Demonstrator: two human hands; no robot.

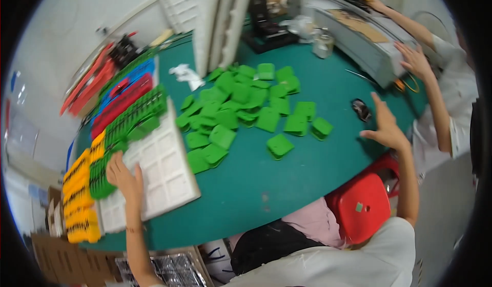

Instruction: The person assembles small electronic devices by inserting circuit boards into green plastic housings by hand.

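Note:
My left hand (124, 178) is over the white compartment tray (166, 171), at the table's left. Its thumb stands apart, and its fingertips reach the end of a row of green plastic pieces (100, 180); whether they touch is blurred. My right hand (388, 128) hangs over the right side of the green table, thumb and fingers spread, holding nothing. Nearest to it lies a small dark object (361, 110), its kind unclear. Between my hands a loose heap of flat green plastic pieces (241, 94) spreads over the tabletop (246, 194).
Yellow (82, 200), red (120, 105) and blue (115, 89) pieces stand in rows beside the tray. Tall white trays (220, 25), a glass jar (323, 43) and a grey machine (353, 35) are behind. A co-worker's hand (412, 60) is right; a red stool (364, 207) is below.

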